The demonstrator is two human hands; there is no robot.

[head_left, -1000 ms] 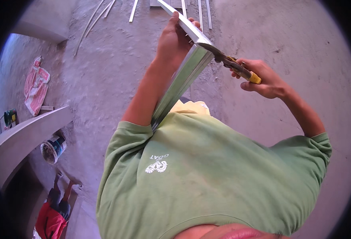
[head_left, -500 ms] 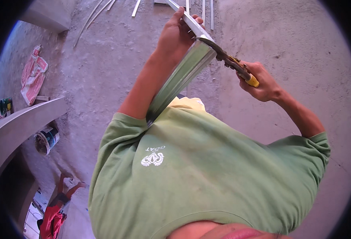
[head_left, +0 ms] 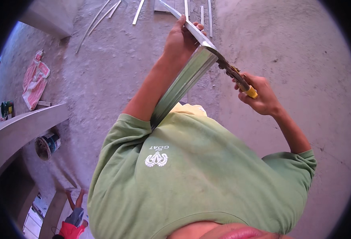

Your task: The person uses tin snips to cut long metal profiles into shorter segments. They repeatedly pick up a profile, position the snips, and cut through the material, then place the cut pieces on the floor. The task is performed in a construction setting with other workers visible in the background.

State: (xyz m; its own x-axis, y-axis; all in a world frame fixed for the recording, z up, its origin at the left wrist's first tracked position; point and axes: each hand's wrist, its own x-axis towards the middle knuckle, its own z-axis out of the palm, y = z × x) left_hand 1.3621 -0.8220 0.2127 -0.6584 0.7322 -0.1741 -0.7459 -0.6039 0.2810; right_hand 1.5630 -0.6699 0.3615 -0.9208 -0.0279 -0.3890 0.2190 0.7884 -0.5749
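A shiny metal channel (head_left: 182, 85) slants up from beside my left upper arm to a sharp bend, where its narrower far length runs on to the upper left. My left hand (head_left: 182, 38) is closed around that far length, just past the bend. In my right hand (head_left: 261, 95) are tin snips (head_left: 234, 73) with dark jaws and a yellow grip, the fingers wrapped round the handles. The jaws meet the channel's edge at the bend; their tips are partly hidden by the metal.
Several thin metal strips (head_left: 138, 12) lie on the rough grey floor ahead. Leftward are a red-and-white sack (head_left: 36, 81), a low curved concrete ledge (head_left: 28, 121) and a dirty bucket (head_left: 48, 146). Another person in a red top (head_left: 71, 230) is at the lower left.
Both hands, the channel and the snips sit slightly lower in view. Less of the snips' jaw shows across the channel's bend. The person in red has shifted position.
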